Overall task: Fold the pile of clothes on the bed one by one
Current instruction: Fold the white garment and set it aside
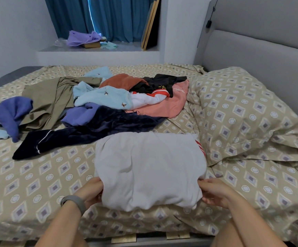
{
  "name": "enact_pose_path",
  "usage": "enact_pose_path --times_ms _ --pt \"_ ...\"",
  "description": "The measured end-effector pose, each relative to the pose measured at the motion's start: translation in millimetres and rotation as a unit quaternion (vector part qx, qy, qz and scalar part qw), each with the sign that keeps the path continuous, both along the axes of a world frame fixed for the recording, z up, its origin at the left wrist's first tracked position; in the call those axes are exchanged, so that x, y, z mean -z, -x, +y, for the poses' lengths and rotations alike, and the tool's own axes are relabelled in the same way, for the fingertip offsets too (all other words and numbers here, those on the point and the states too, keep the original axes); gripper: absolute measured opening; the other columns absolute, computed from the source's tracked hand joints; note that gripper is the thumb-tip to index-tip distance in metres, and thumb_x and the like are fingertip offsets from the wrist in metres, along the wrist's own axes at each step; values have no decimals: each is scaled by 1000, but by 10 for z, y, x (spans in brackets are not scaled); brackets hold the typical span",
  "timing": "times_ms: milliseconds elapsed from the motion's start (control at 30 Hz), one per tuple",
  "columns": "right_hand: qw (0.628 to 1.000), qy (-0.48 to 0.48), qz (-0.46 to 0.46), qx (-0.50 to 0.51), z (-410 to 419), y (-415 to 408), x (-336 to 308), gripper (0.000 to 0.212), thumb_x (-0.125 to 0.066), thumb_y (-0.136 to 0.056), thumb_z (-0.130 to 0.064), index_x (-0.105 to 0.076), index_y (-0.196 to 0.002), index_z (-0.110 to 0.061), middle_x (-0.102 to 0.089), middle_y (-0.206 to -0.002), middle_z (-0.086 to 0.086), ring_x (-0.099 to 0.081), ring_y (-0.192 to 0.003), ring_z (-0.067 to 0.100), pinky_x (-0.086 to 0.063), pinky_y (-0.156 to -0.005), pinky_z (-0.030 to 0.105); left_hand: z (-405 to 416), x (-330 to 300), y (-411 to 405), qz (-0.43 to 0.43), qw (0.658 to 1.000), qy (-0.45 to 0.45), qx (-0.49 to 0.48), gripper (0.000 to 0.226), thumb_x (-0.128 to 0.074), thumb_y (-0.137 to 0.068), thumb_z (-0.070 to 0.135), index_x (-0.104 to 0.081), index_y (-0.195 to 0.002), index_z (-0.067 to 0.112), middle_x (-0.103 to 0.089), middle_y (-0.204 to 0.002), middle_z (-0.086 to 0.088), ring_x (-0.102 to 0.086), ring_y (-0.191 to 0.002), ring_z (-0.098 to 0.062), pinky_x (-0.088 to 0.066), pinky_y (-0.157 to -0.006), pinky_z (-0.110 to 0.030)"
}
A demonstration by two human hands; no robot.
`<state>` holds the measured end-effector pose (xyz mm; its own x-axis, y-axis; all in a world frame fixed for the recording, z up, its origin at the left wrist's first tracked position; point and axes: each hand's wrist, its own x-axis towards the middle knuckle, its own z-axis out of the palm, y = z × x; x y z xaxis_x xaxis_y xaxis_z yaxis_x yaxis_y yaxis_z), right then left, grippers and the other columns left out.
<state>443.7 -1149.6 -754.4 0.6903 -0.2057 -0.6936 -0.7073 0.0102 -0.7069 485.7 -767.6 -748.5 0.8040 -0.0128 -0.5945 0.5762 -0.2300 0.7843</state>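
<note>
A white garment (150, 168) lies folded into a rough rectangle at the near edge of the bed (37, 175), a red-striped bit showing at its right side. My left hand (92, 190) grips its lower left corner and my right hand (214, 192) grips its lower right corner; the fingertips are tucked under the cloth. Behind it sprawls the pile of unfolded clothes (109, 104): a dark navy velvet piece, light blue, purple, olive, rust, black and pink garments.
A pillow (248, 118) in the same patterned cover lies at the right against the grey headboard (262, 47). A window ledge (98, 50) beyond the bed holds a purple cloth and small items, with blue curtains behind.
</note>
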Motion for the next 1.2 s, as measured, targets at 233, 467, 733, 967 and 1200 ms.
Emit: enact_pose_path --times_ms 233,467,733,967,1200 --pt "1000 23 -12 1 28 22 -30 35 -63 -92 -38 -63 -84 -5 -61 -66 9 -53 -56 17 -50 -52 25 143 97 -33 -111 972 -189 -89 45 -45 -88 2 -31 -49 18 -28 -43 3 -24 -51 -20 -20 -54 -30" --pt "993 31 -114 14 135 35 2 24 -65 -93 -24 -63 -108 -6 -74 -88 14 -63 -68 27 -43 -54 28 193 111 66 -165 944 -272 -88 34 -47 -89 5 -37 -58 13 -40 -53 -5 -33 -55 -21 -25 -53 -31" --pt "984 146 -91 -42 109 97 111 48 -54 -91 -3 -43 -47 -16 -41 -47 4 -35 -43 15 -27 -52 27 250 162 129 -196 927 -314 -68 35 -49 -93 15 -43 -59 11 -47 -55 -4 -40 -55 -22 -29 -53 -31" --pt "999 48 3 -16 192 174 43 50 -61 -90 -47 -63 -86 3 -67 -72 17 -67 -70 29 -60 -60 37 423 203 131 -148 904 -381 -127 40 -42 -95 25 -57 -68 0 -60 -69 -18 -55 -64 -32 -44 -59 -34" --pt "991 108 -71 23 197 136 241 30 -60 -95 -22 -52 -70 -6 -52 -51 12 -47 -43 21 -33 -49 27 325 187 147 -109 950 -285 -61 54 -30 -103 40 -59 -75 4 -62 -81 -15 -58 -77 -29 -40 -71 -34"
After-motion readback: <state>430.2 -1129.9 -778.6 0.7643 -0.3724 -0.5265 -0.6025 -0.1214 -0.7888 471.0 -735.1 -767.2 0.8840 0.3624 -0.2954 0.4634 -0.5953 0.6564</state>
